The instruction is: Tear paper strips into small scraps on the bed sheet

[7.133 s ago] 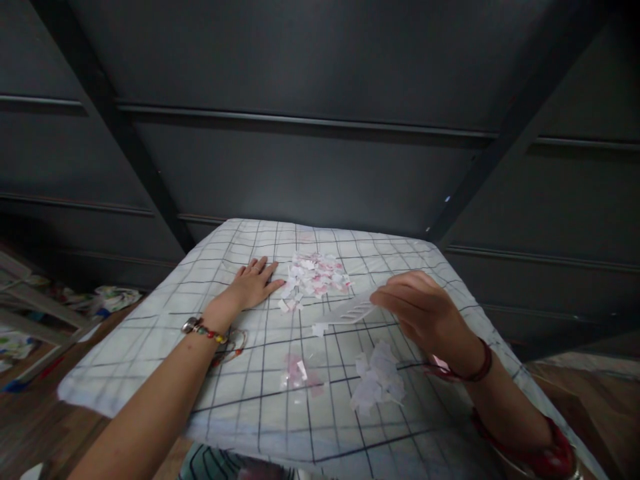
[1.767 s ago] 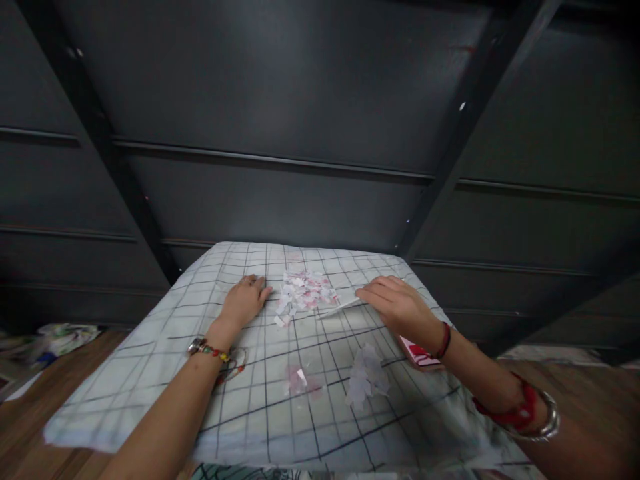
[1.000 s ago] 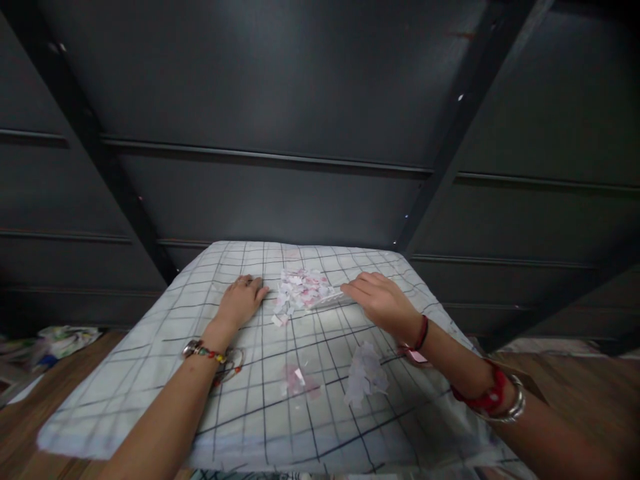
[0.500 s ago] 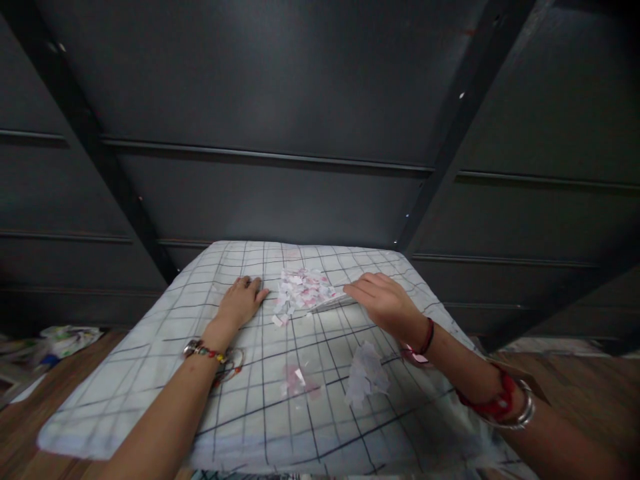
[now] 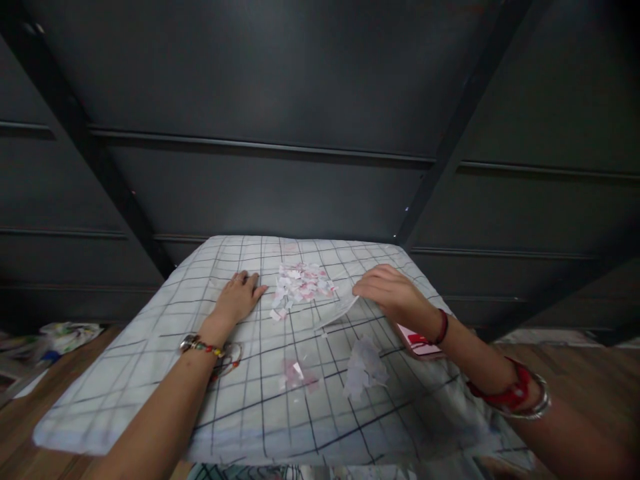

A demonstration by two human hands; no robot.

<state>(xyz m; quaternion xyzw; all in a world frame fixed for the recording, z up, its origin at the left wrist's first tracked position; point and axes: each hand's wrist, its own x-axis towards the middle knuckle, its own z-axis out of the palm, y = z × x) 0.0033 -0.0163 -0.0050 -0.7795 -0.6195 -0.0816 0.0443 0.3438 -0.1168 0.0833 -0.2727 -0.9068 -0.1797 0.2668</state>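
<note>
My left hand (image 5: 239,295) lies flat on the checked cloth (image 5: 165,360), fingers spread, left of a heap of small white and pink paper scraps (image 5: 305,281). In my right hand (image 5: 387,288), the fingers pinch the end of a thin, pale, flat sheet (image 5: 338,312). It slants down to the left, its far end close to the cloth just below the heap; its exact kind I cannot make out. Nearer me are a small pile of whitish scraps (image 5: 365,368) and a few pink, see-through bits (image 5: 299,375).
A pink and red flat object (image 5: 417,341) lies partly hidden under my right wrist. Behind the cloth-covered table rises a dark panelled wall (image 5: 280,187). Blurred items (image 5: 70,337) sit on the wooden floor at the left.
My right hand has shifted slightly right, drawing the pale sheet away from the heap. More of the pink and red object shows. My left hand stays resting on the cloth.
</note>
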